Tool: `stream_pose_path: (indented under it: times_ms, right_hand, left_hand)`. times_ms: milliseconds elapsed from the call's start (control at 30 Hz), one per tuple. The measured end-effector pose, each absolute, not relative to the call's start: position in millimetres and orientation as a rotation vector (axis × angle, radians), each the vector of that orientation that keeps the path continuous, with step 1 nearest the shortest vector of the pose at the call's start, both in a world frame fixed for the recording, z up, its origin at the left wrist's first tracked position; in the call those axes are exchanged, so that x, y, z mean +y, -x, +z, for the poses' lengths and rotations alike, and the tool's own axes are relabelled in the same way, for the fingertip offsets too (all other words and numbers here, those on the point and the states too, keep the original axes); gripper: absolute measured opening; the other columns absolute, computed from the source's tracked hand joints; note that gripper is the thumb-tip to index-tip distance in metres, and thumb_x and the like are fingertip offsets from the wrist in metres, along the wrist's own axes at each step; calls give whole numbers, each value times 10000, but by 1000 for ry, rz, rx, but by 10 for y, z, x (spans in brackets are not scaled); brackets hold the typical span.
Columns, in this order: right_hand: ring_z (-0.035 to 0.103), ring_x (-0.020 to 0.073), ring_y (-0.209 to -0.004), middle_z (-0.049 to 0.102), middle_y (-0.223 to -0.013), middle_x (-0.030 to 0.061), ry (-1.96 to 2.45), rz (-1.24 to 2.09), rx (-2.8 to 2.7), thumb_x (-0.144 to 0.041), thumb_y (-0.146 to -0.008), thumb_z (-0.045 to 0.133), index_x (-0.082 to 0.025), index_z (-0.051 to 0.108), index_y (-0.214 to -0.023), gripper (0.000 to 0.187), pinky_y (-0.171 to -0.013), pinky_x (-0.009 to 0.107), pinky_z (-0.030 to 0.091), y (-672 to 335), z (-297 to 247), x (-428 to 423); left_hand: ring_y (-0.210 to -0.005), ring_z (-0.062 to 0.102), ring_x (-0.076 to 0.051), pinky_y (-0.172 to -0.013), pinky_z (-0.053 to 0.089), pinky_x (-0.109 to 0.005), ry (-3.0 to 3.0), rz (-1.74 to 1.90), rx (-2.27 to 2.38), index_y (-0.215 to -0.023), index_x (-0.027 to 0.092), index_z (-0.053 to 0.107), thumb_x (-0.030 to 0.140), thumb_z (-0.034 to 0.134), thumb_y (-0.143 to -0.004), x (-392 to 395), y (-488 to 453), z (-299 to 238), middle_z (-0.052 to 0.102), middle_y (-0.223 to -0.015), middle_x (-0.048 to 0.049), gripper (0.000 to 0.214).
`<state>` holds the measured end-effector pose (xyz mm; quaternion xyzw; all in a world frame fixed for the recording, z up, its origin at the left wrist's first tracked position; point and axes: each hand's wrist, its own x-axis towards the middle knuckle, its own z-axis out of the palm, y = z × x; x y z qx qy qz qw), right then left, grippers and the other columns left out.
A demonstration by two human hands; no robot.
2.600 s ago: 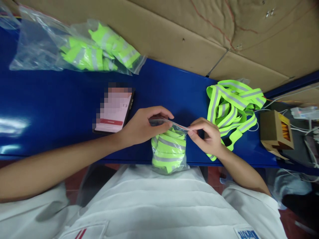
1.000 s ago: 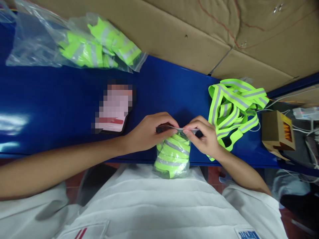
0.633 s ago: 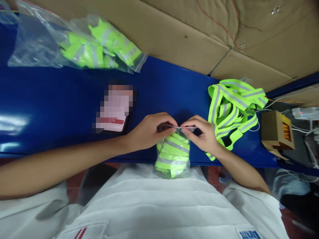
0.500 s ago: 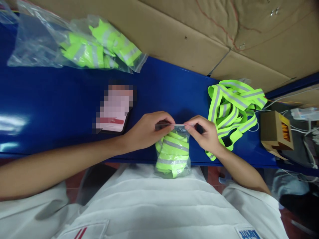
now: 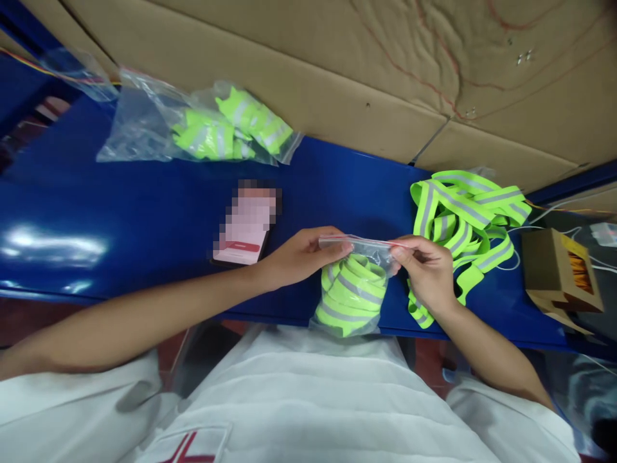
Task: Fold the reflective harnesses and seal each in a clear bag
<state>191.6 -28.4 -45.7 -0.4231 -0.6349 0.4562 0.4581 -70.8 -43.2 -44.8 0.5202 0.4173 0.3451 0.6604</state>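
Left hand (image 5: 313, 254) pinching one end of clear zip bag's (image 5: 373, 249) top strip, right hand (image 5: 424, 263) clamped on other end, thumbs facing us. Neon-yellow strap (image 5: 354, 296) sits coiled inside bag, grey stripe showing, all of it by near edge of blue table (image 5: 144, 218). Loose strap pile (image 5: 465, 199) just beyond right hand, small cardboard box (image 5: 542, 263) further right. Phone (image 5: 241, 247) lying left of bag, screen lit, mostly pixelated. More bagged straps (image 5: 207, 138) back left, against cardboard sheet (image 5: 299, 77).
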Motion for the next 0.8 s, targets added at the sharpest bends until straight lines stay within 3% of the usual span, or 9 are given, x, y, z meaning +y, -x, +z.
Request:
stream_pose_path:
  times_ms: [133, 233, 400, 467, 567, 633, 700, 800]
  right_hand:
    - [613, 114, -468, 696, -608, -28, 1063, 1241, -1340, -364, -847, 883, -232, 824, -926, 165, -487, 238, 542, -1939, -455, -267]
    - [594, 97, -483, 695, -646, -34, 1042, 1235, -1200, -401, -836, 889, -244, 812, -911, 190, -485, 221, 536, -1916, -433, -251]
    - [644, 116, -730, 706, -917, 4, 965, 1176, -1126, -411, -930, 796, -281, 800, -1049, 176, -600, 235, 582, -1873, -376, -237]
    - [629, 118, -780, 680, -979, 14, 961, 1148, -1084, -406, -935, 788, -289, 786, -1098, 201, -597, 229, 569, -1877, -336, -230]
    - [588, 106, -717, 647, -902, 5, 947, 1138, -1043, -389, -921, 801, -266, 768, -1014, 157, -555, 215, 525, -1911, -273, -219]
    - [570, 102, -662, 634, -821, -6, 923, 1142, -1074, -376, -942, 779, -258, 749, -976, 126, -534, 215, 499, -1946, -245, -217]
    - [558, 98, -613, 624, -748, -20, 906, 1130, -1165, -361, -982, 734, -261, 740, -986, 101, -524, 217, 479, -1980, -235, -228]
    - [579, 90, -609, 646, -730, -30, 935, 1020, -1376, -319, -1024, 682, -263, 741, -1047, 84, -557, 217, 485, -2005, -242, -268]
  left_hand:
    - [-1215, 706, -277, -993, 573, -379, -1156, 697, 724, -1331, 203, 610, 503, 866, -799, -496, 667, -480, 734, -1282, -110, 662]
    - [-1263, 692, -281, -1013, 575, -389, -1208, 669, 770, -1477, 224, 446, 398, 917, -751, -569, 660, -522, 696, -1366, -126, 883]
    - [-1079, 725, -259, -942, 573, -375, -1838, 760, 1228, -1454, 212, 500, 467, 792, -876, -440, 862, -300, 718, -1270, -94, 696]
    - [-1135, 701, -276, -978, 554, -392, -2190, 763, 1463, -1443, 206, 541, 446, 737, -919, -232, 1038, -94, 696, -1338, -101, 609]
    - [-1354, 579, -318, -1144, 443, -513, -2585, 634, 1798, -1495, 206, 548, 366, 555, -1039, 205, 1383, 182, 603, -1513, -111, 483]
    - [-1475, 445, -318, -1224, 312, -618, -2682, 467, 2032, -1530, 265, 528, 343, 402, -1111, 498, 1636, 259, 462, -1656, -54, 444]
    - [-1518, 370, -327, -1228, 267, -673, -2664, 414, 2130, -1533, 219, 514, 351, 386, -1122, 718, 1870, 241, 387, -1697, -78, 451]
    - [-1481, 453, -293, -1225, 349, -604, -2684, 261, 1968, -1505, 135, 534, 414, 375, -1137, 863, 2132, 140, 491, -1618, -127, 489]
